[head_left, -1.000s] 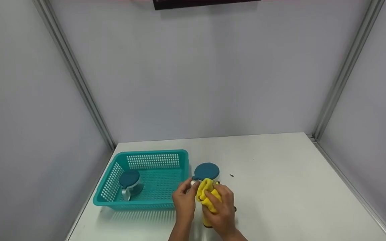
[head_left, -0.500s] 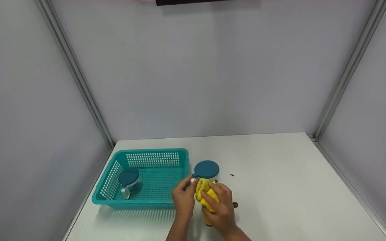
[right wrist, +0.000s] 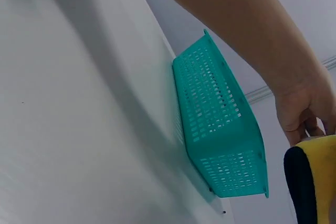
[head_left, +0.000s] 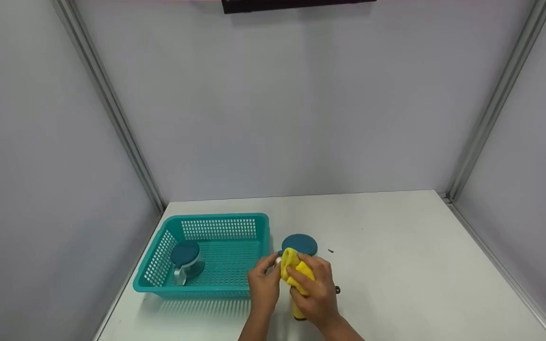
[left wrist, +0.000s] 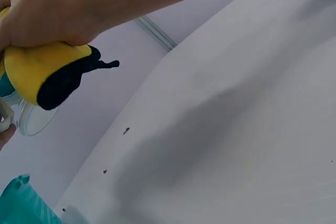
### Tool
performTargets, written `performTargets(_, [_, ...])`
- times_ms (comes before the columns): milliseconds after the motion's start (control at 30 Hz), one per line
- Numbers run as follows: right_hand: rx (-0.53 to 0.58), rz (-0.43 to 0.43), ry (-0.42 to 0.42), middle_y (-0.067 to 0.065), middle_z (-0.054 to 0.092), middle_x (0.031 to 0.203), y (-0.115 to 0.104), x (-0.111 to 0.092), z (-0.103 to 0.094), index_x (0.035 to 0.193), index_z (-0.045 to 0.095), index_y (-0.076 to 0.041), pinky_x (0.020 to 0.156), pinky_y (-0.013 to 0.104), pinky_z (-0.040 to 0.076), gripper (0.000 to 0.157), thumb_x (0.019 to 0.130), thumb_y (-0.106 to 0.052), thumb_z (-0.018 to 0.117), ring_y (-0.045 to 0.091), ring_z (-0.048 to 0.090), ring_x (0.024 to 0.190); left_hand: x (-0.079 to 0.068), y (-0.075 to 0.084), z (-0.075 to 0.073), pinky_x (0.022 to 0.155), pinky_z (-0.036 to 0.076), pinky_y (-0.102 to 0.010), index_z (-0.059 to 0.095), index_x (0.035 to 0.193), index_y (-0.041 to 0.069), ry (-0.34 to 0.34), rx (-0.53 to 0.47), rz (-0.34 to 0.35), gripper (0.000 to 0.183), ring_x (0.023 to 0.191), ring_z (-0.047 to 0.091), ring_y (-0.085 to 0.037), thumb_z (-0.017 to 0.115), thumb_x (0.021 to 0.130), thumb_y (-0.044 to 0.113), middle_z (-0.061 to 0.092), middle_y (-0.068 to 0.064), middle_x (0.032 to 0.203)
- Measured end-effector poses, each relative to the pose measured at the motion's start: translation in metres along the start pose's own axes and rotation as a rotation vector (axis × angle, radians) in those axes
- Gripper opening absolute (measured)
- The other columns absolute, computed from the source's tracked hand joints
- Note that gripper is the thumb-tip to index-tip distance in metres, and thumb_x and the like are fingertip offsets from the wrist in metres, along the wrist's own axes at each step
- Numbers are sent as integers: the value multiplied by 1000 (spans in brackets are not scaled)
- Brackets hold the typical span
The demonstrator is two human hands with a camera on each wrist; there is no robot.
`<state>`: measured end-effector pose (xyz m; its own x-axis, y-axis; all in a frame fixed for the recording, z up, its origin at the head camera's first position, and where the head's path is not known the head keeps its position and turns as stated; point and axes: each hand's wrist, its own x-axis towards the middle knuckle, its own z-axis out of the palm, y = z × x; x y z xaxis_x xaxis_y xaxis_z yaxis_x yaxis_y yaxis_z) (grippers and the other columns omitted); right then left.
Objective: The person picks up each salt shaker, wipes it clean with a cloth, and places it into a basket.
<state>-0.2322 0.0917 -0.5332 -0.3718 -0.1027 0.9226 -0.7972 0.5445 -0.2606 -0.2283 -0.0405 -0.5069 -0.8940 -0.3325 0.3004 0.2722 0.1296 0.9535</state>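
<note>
A clear jar with a round blue lid [head_left: 300, 244] is held in front of me, mostly hidden behind the hands and a cloth. My left hand [head_left: 263, 286] pinches the jar's white handle [left wrist: 5, 115] between thumb and fingers. Bunched in my right hand [head_left: 318, 290] is a yellow cloth [head_left: 290, 261] with dark edging, pressed against the handle side of the jar. Part of the cloth hangs below the right hand, its dark border [left wrist: 62, 83] showing in the left wrist view. In the right wrist view, the cloth [right wrist: 321, 166] covers part of the left hand.
To the left on the white table [head_left: 396, 265] stands a teal plastic basket [head_left: 225, 290]. A similar jar [head_left: 187, 259] with a blue lid and pale handle sits inside it. A small dark scrap [head_left: 331, 250] lies right of the held jar. Grey walls surround the table.
Both hands remain at the jar's handle, with the cloth slightly shifted and rebunched. The head view tilts a little, moving the whole scene slightly. The basket and its jar stay put.
</note>
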Motion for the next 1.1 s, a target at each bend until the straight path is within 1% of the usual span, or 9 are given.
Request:
performTargets(133, [-42,71,-45,3,62,127,1,14,-7,112,75,-22,94,18,46,48,67,-6,75,18,52,108,-2,6,-1,88,56,-36,74,108,2,-33,3,18,19,105,65,-30,70,89,5,72,-7,100])
performTargets(233, [-96,104,-98,-1,62,125,2,26,-11,111,75,-24,87,27,53,46,68,-8,77,15,54,106,2,-7,2,86,57,-28,74,109,4,-55,-30,7,20,107,64,-28,70,90,3,71,-7,102])
performTargets(367, [-124,149,-184,-2,63,122,3,40,-16,109,76,-24,80,34,56,41,70,-10,77,15,55,104,8,-25,4,91,55,-32,74,110,10,-77,-49,10,21,109,64,-22,70,90,7,70,-4,105])
performTargets(500, [-135,216,-319,-3,63,121,1,51,-21,109,76,-25,76,31,56,36,75,-16,76,13,55,102,9,-34,1,93,54,-38,75,110,16,-99,-31,8,21,110,63,-18,72,90,14,70,1,104])
performTargets(633, [-153,262,-480,-6,63,121,0,63,-24,113,74,-29,76,30,56,30,83,-27,74,11,56,101,7,-38,-2,93,54,-39,75,109,19,-113,4,-19,21,109,64,-16,73,89,18,70,4,103])
performTargets(733, [-154,275,-587,-7,62,121,2,73,-26,117,72,-29,78,31,55,30,87,-35,71,11,57,100,7,-37,-3,94,54,-38,75,109,20,-113,38,-15,20,107,64,-15,73,89,18,71,6,102])
performTargets(833, [-146,268,-661,-8,62,118,5,83,-28,119,70,-29,79,32,55,32,89,-39,69,11,57,99,6,-36,-2,92,55,-34,75,108,19,-111,56,-2,20,105,65,-13,73,89,19,72,7,102])
performTargets(1033, [-125,245,-748,-8,63,113,13,98,-28,118,70,-29,77,31,54,31,89,-37,68,9,56,95,5,-35,0,75,58,-25,75,110,17,-139,-22,-22,22,101,64,-15,74,89,19,72,0,103])
performTargets(1100, [-121,255,-777,-8,63,112,16,101,-27,118,69,-29,76,30,53,30,89,-36,67,8,56,92,4,-36,0,74,58,-24,75,110,17,-150,-42,-46,22,99,64,-15,74,88,20,72,-1,103])
